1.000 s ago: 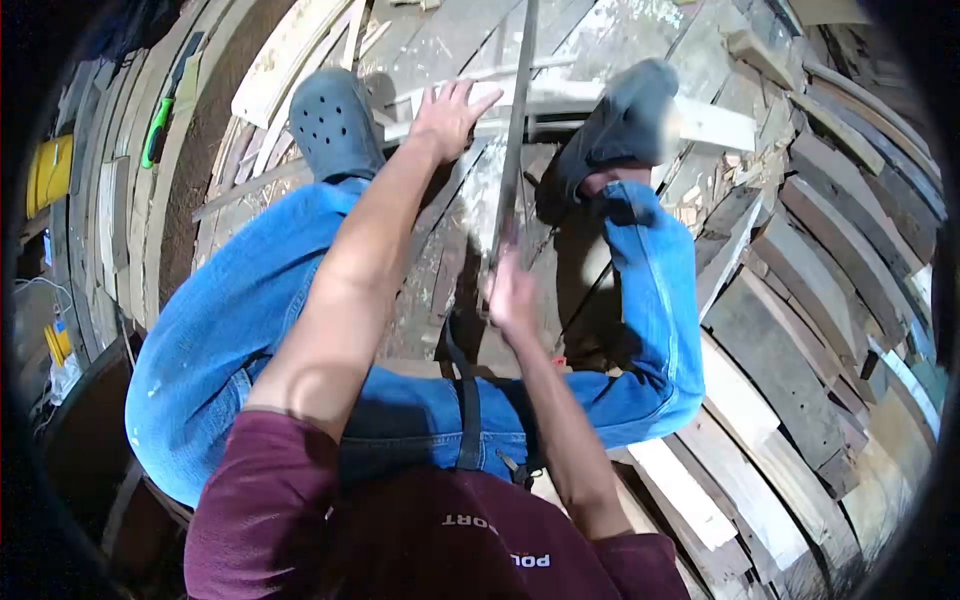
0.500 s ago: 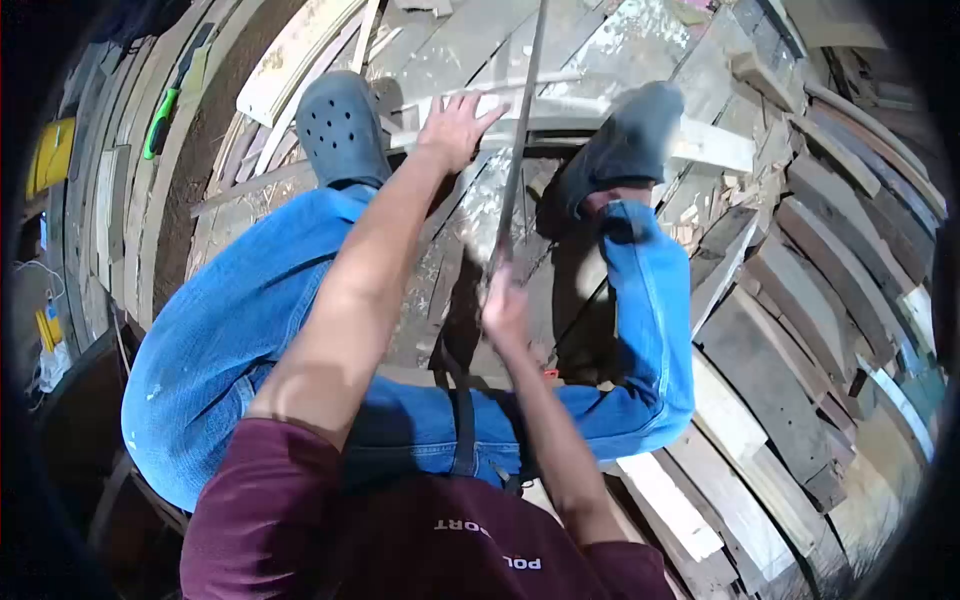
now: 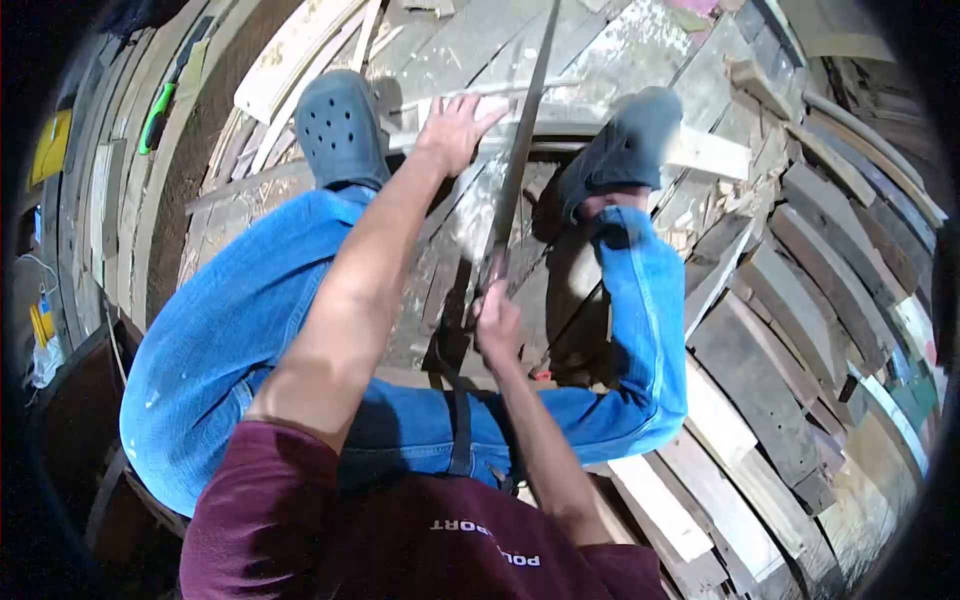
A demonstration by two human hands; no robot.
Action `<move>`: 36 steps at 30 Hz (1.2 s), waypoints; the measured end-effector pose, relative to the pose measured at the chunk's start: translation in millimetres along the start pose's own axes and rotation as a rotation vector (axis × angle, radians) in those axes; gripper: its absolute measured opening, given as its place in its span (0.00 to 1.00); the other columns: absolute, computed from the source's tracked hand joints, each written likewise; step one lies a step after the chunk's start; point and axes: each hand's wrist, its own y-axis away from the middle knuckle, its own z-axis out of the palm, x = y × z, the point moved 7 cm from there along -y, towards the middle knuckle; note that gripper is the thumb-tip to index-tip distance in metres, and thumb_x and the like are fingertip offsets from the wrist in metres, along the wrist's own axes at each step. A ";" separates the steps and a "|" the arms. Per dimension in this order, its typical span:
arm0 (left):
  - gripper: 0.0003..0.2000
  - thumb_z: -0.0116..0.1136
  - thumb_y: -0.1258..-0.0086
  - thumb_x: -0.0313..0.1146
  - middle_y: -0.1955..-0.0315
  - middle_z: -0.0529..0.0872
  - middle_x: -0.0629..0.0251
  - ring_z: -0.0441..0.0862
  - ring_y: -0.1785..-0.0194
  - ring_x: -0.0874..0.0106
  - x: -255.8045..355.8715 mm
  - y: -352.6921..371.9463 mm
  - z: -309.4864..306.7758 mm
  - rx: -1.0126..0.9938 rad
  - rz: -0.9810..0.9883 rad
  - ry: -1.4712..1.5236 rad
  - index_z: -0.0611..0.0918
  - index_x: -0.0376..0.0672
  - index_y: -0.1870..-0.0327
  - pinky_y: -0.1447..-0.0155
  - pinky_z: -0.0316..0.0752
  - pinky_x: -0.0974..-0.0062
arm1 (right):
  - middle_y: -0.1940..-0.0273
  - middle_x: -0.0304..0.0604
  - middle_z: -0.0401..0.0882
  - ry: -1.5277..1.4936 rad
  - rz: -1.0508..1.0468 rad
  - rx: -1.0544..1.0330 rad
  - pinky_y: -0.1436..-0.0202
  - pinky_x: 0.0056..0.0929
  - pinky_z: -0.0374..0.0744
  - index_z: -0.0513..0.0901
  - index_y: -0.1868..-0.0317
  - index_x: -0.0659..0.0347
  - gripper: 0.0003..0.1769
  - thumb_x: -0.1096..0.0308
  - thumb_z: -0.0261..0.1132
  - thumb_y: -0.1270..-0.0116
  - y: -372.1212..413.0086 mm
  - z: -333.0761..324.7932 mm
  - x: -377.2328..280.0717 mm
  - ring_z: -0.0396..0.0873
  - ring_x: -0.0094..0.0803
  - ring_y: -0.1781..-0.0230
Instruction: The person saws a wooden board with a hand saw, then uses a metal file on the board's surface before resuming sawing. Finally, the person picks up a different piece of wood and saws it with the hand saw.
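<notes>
"Holding what?"
"Your right hand point(image 3: 499, 322) wraps tightly round a saw point(image 3: 522, 150) (probably; it shows edge-on) that crosses the board point(image 3: 712, 155) by your shoes point(image 3: 340, 140); your left hand point(image 3: 452, 135) rests there, splayed."

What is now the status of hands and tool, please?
Right hand gripping long thin tool. Left hand spread on pale board. Clogs either side of tool; no obstruction seen.

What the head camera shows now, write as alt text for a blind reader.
A bare right hand grips a long, narrow tool while the left hand rests on pale wood between two grey clogs; boards lie on both sides.
</notes>
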 end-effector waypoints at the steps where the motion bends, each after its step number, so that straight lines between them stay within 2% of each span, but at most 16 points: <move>1: 0.47 0.66 0.44 0.31 0.31 0.61 0.54 0.61 0.29 0.59 0.1 0.1 -4.3 0.014 0.002 0.001 0.52 0.68 0.24 0.29 0.55 0.49 | 0.85 0.36 0.67 -0.032 -0.014 -0.029 0.76 0.31 0.64 0.71 0.84 0.64 0.37 0.43 0.44 0.23 -8.8 3.4 4.3 0.66 0.24 0.81; 4: 0.48 0.66 0.45 0.31 0.31 0.60 0.54 0.61 0.29 0.60 -1.5 -1.8 2.0 0.058 0.018 -0.043 0.52 0.68 0.24 0.31 0.58 0.52 | 0.86 0.34 0.68 -0.077 0.028 -0.103 0.81 0.26 0.64 0.68 0.87 0.56 0.38 0.36 0.42 0.26 -44.5 6.3 11.3 0.66 0.20 0.86; 6: 0.48 0.68 0.46 0.33 0.31 0.61 0.54 0.59 0.28 0.60 1.0 4.1 12.0 0.027 0.015 -0.019 0.52 0.69 0.24 0.31 0.57 0.52 | 0.87 0.32 0.65 -0.177 -0.025 -0.135 0.82 0.27 0.61 0.68 0.87 0.55 0.38 0.38 0.41 0.25 -46.2 5.6 -0.2 0.63 0.21 0.87; 9: 0.49 0.68 0.46 0.33 0.31 0.61 0.54 0.59 0.28 0.58 -0.9 -0.6 2.3 0.018 0.025 -0.011 0.51 0.68 0.24 0.30 0.57 0.53 | 0.86 0.32 0.65 -0.017 -0.070 0.021 0.80 0.28 0.61 0.68 0.86 0.56 0.37 0.40 0.40 0.24 -9.4 3.2 12.7 0.62 0.22 0.86; 12: 0.48 0.66 0.46 0.32 0.32 0.62 0.54 0.59 0.28 0.58 -0.2 0.1 -2.6 0.007 0.012 -0.006 0.51 0.67 0.24 0.29 0.56 0.51 | 0.84 0.32 0.67 0.042 -0.014 -0.096 0.81 0.28 0.62 0.69 0.84 0.57 0.36 0.41 0.42 0.24 -24.5 3.0 15.6 0.64 0.21 0.85; 13: 0.47 0.65 0.45 0.30 0.32 0.62 0.53 0.59 0.28 0.58 -1.3 0.2 -0.3 0.039 0.020 -0.010 0.51 0.67 0.24 0.29 0.57 0.50 | 0.86 0.32 0.66 -0.048 -0.066 -0.108 0.82 0.28 0.61 0.69 0.84 0.57 0.36 0.41 0.41 0.23 -37.7 4.4 10.2 0.64 0.21 0.86; 16: 0.47 0.64 0.45 0.29 0.32 0.62 0.53 0.60 0.28 0.58 -1.9 0.9 2.2 0.052 0.011 -0.048 0.52 0.67 0.24 0.29 0.56 0.51 | 0.88 0.34 0.64 -0.094 0.026 -0.062 0.81 0.31 0.58 0.70 0.87 0.60 0.37 0.43 0.45 0.23 -40.5 -0.5 -4.1 0.63 0.22 0.86; 17: 0.46 0.64 0.45 0.29 0.32 0.62 0.53 0.60 0.29 0.57 -0.3 3.5 -3.6 0.049 0.014 -0.037 0.54 0.66 0.25 0.29 0.56 0.50 | 0.88 0.34 0.65 -0.045 0.010 -0.076 0.80 0.31 0.61 0.70 0.86 0.63 0.37 0.44 0.45 0.23 -23.6 -2.4 -11.0 0.64 0.22 0.85; 19: 0.45 0.65 0.45 0.30 0.32 0.61 0.53 0.58 0.28 0.57 -2.9 -1.9 9.3 0.067 0.016 0.031 0.55 0.66 0.25 0.28 0.54 0.50 | 0.87 0.33 0.65 -0.062 -0.059 -0.037 0.81 0.30 0.61 0.69 0.85 0.61 0.36 0.44 0.43 0.23 -4.6 2.9 11.6 0.64 0.21 0.85; 21: 0.45 0.64 0.46 0.29 0.32 0.61 0.54 0.58 0.28 0.57 -1.6 -0.3 -1.3 0.040 0.012 0.049 0.56 0.65 0.25 0.28 0.54 0.49 | 0.87 0.33 0.64 -0.039 -0.013 -0.065 0.81 0.29 0.61 0.69 0.84 0.60 0.35 0.45 0.42 0.23 -18.5 1.2 6.8 0.64 0.22 0.86; 23: 0.44 0.63 0.45 0.28 0.32 0.61 0.53 0.58 0.28 0.57 -2.9 -1.4 -1.5 0.054 0.015 0.030 0.57 0.65 0.26 0.28 0.54 0.48 | 0.86 0.35 0.66 0.002 -0.025 -0.098 0.78 0.31 0.64 0.72 0.81 0.65 0.31 0.53 0.45 0.22 -35.4 -4.8 0.5 0.65 0.22 0.83; 26: 0.41 0.61 0.43 0.27 0.32 0.62 0.54 0.58 0.28 0.57 -2.1 3.4 -2.7 0.054 0.005 0.067 0.58 0.64 0.26 0.28 0.53 0.48 | 0.86 0.35 0.66 0.030 -0.003 -0.093 0.78 0.30 0.64 0.71 0.81 0.65 0.32 0.52 0.45 0.22 -27.5 -6.1 2.8 0.65 0.22 0.83; 27: 0.41 0.60 0.42 0.27 0.32 0.62 0.54 0.58 0.28 0.58 -3.2 2.6 -0.9 0.051 0.005 0.075 0.58 0.64 0.26 0.28 0.53 0.49 | 0.86 0.35 0.66 -0.053 -0.010 -0.139 0.78 0.30 0.63 0.71 0.82 0.64 0.32 0.51 0.46 0.23 -15.5 -3.4 -2.9 0.64 0.22 0.83; 30: 0.36 0.57 0.39 0.29 0.31 0.61 0.54 0.59 0.28 0.58 -2.9 -0.1 -0.5 0.023 0.013 0.027 0.61 0.63 0.27 0.29 0.54 0.50 | 0.86 0.35 0.66 0.000 0.070 -0.061 0.79 0.31 0.62 0.71 0.82 0.64 0.32 0.50 0.47 0.23 -4.2 -2.9 14.6 0.64 0.22 0.84; 34: 0.38 0.59 0.40 0.29 0.31 0.61 0.54 0.59 0.28 0.58 1.6 5.5 3.0 0.009 0.012 -0.002 0.59 0.63 0.26 0.29 0.54 0.51 | 0.83 0.37 0.69 0.051 0.054 -0.105 0.74 0.30 0.66 0.69 0.83 0.65 0.35 0.46 0.44 0.23 -42.5 -5.7 -11.3 0.68 0.23 0.79; 36: 0.39 0.59 0.41 0.29 0.31 0.61 0.54 0.59 0.28 0.58 -2.0 0.7 -1.5 0.026 0.016 0.011 0.58 0.63 0.26 0.29 0.54 0.51 | 0.85 0.36 0.68 0.064 -0.002 -0.041 0.77 0.31 0.64 0.70 0.84 0.65 0.37 0.44 0.44 0.24 -30.6 -3.6 -6.6 0.67 0.23 0.81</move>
